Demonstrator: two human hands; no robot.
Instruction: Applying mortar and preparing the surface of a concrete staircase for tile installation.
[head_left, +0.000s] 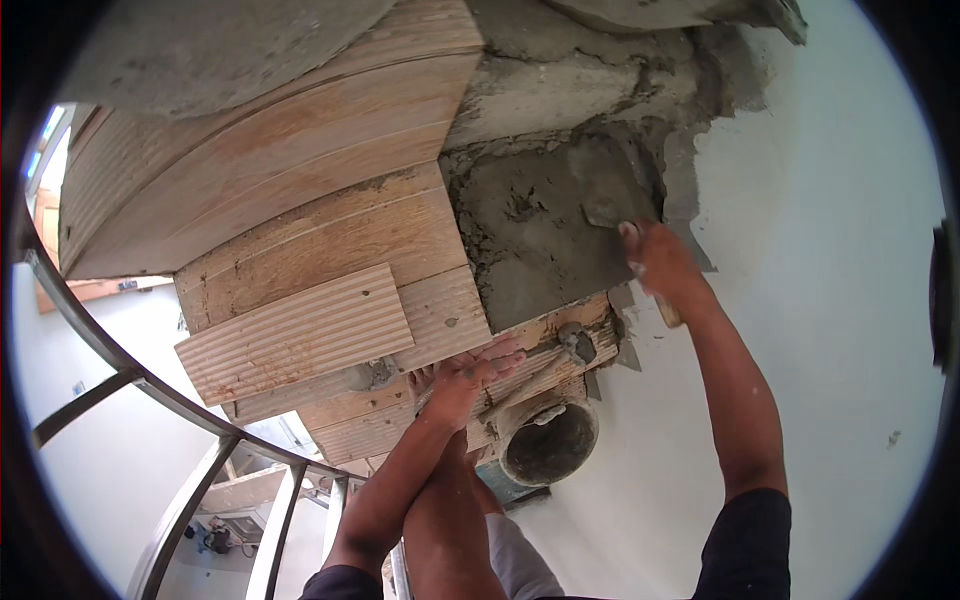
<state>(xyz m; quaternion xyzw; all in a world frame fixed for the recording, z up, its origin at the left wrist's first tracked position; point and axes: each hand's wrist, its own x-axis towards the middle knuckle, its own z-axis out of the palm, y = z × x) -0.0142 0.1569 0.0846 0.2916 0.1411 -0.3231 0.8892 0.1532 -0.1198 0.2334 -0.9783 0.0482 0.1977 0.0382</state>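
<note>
My right hand (662,262) is closed around the wooden handle of a trowel (612,185). The trowel's blade lies on a bed of wet grey mortar (545,230), which covers the step beside the wall. My left hand (458,392) rests low at the front edge of the tiled step, its fingers stretched out, crossing over my bent leg. Part of that hand and my foot overlap, so their outlines are hard to separate. Wood-look tiles (330,235) adjoin the mortar on its left. A loose ribbed tile (295,335) lies on the tiled step.
A mortar-stained bucket (550,440) stands below, close to the white wall (830,250). Mortar lumps (577,343) sit on the lower step. Along the left curves a metal railing (185,400), with a drop to a lower floor beyond. Rough concrete (560,95) rises behind the mortar.
</note>
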